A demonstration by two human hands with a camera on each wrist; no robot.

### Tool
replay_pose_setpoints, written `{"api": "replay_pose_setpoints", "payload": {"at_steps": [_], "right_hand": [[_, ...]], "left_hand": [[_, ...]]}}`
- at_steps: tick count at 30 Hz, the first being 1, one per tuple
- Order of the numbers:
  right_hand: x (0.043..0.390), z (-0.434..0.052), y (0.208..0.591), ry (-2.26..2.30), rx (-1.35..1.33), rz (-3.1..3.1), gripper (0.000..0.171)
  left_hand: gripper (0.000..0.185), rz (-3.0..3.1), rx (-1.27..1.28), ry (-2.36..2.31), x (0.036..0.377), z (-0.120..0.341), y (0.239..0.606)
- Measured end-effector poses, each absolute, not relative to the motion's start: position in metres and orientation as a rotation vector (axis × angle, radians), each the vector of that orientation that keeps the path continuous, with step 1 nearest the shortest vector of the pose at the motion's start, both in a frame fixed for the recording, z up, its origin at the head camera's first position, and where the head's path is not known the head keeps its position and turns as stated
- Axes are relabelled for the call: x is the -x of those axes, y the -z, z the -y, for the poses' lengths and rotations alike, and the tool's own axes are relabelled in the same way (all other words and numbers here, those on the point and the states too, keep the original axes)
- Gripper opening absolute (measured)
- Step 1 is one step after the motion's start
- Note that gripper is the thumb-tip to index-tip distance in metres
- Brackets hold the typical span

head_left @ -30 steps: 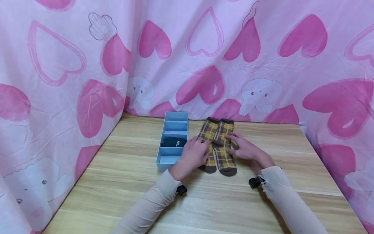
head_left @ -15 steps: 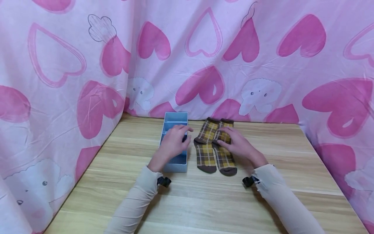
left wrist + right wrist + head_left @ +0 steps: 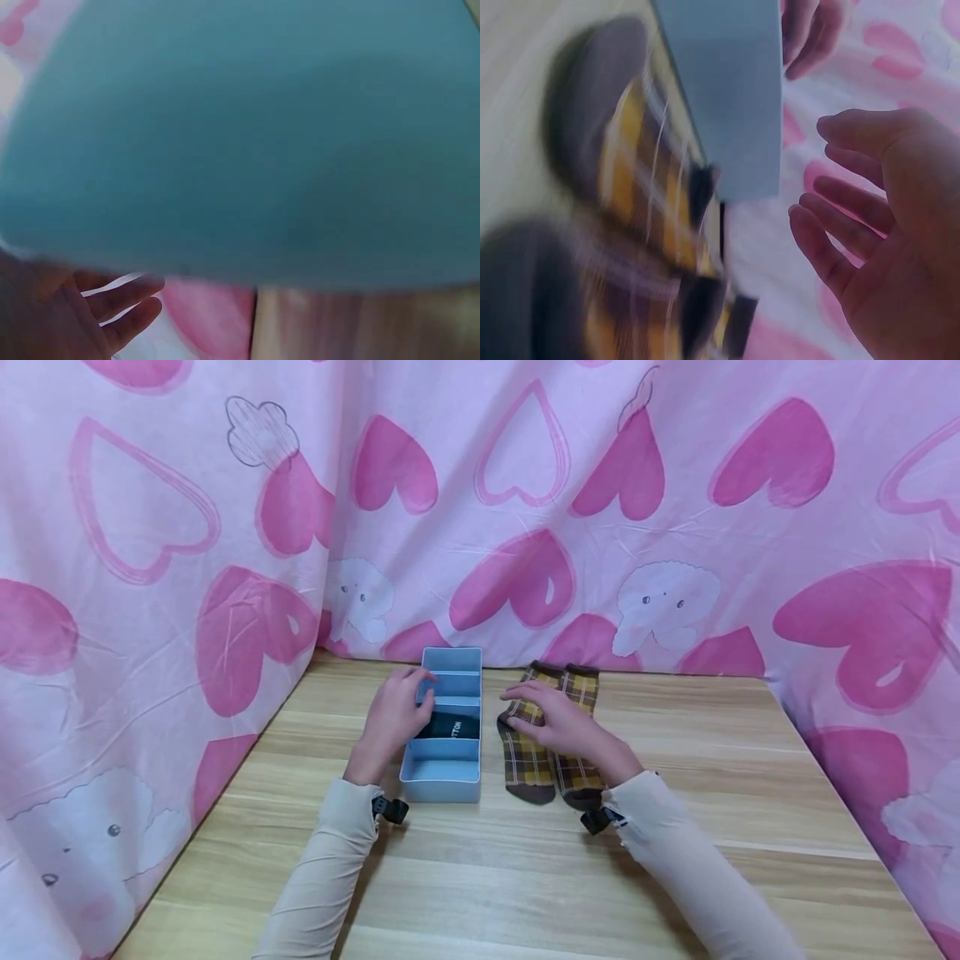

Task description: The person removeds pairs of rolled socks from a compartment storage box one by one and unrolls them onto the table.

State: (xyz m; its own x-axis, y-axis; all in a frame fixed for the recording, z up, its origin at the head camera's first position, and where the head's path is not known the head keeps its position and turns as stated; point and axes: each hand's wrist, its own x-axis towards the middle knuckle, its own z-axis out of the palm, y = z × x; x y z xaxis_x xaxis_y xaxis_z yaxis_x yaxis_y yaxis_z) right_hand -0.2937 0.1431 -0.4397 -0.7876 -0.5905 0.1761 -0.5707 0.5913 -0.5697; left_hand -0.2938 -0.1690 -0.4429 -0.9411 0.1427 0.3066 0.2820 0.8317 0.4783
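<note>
Head cam: L hand (image 3: 393, 714) nr blue box (image 3: 442, 791), R hand (image 3: 562, 720) over plaid socks (image 3: 528, 762), fingers (image 3: 817, 244) spread.

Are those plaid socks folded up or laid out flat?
Laid out flat: the socks lie side by side on the table, cuffs and toes at opposite ends.

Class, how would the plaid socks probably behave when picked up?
The plaid socks would likely droop, being flat, soft-looking fabric. They are probably light, since they look thin. Breakage seems unlikely: nothing rigid shows on them.
</note>
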Motion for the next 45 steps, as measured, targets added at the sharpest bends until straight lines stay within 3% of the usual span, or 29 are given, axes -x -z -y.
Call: {"api": "replay_pose_setpoints", "payload": {"at_steps": [20, 30, 45], "right_hand": [[0.290, -0.079, 0.443, 0.882, 1.222, -2.673, 0.032], [0.300, -0.059, 0.441, 0.666, 1.157, -2.721, 0.032], [0.314, -0.041, 0.427, 0.466, 1.137, -2.825, 0.030]], "left_hand": [[0.025, 2.805, 0.212, 1.126, 0.306, 0.184, 0.477], [0.024, 2.785, 0.195, 1.384, 0.310, 0.192, 0.488], [0.024, 2.808, 0.161, 1.415, 0.312, 0.194, 0.487]]}}
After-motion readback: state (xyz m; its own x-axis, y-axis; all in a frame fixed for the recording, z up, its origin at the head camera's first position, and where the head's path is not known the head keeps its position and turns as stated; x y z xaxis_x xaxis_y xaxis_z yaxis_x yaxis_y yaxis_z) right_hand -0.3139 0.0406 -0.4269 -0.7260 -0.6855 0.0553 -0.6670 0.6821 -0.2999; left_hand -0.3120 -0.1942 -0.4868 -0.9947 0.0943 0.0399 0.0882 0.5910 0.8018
